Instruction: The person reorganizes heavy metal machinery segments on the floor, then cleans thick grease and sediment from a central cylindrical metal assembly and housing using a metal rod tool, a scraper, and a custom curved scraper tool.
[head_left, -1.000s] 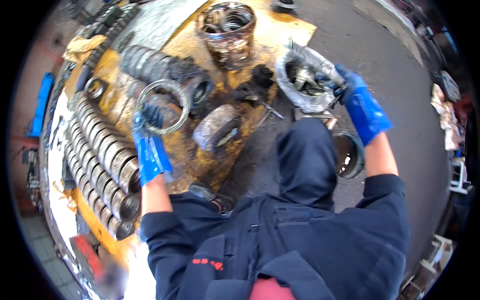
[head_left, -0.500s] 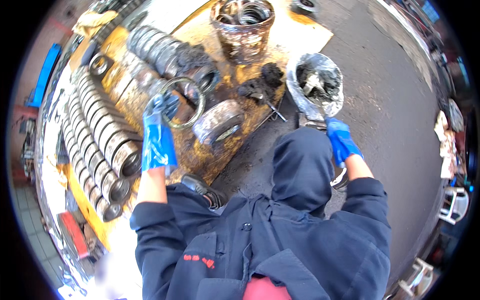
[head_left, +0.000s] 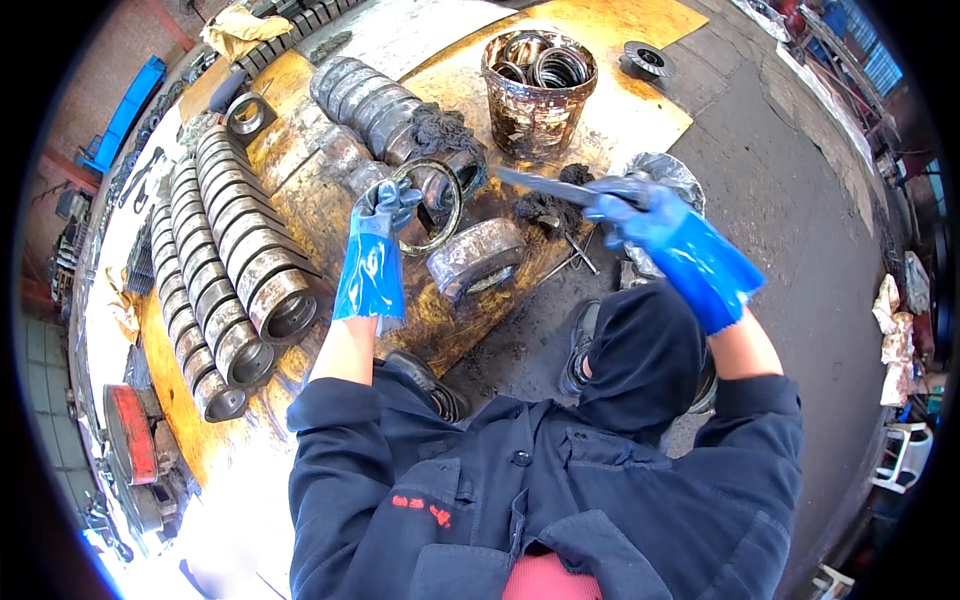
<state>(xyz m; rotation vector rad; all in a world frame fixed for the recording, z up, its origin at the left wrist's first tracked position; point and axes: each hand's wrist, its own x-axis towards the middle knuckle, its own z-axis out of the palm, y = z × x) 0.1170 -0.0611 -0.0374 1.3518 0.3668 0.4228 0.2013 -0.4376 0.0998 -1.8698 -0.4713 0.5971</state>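
Note:
My left hand (head_left: 375, 240), in a blue rubber glove, pinches a thin metal ring (head_left: 457, 208) by its left side, holding it upright above the greasy yellow board (head_left: 400, 320). My right hand (head_left: 680, 245), gloved alike, grips a long, flat, dark blade-like tool (head_left: 545, 186); its exact kind is unclear. The tip points left toward the ring, apart from it. Just below the ring sits a thick greasy metal collar (head_left: 475, 258). Partly behind my right hand is a plastic-lined bucket (head_left: 672, 172). Dark grease (head_left: 545, 212) lies on the board's edge beside a thin metal tool (head_left: 580, 252).
Rows of metal collars (head_left: 240, 220) lie on the left. Farther back, a row of larger collars (head_left: 365, 100) bears a dark grease lump (head_left: 442, 130). A stained bucket of rings (head_left: 540, 115) and a dark flanged wheel (head_left: 648, 60) stand at the far side. Grey floor (head_left: 800, 270) extends rightward.
My right hand has come up from beside the plastic-lined bucket and moved left, now with the flat tool in view. My left hand still holds the ring. The whole view has shifted.

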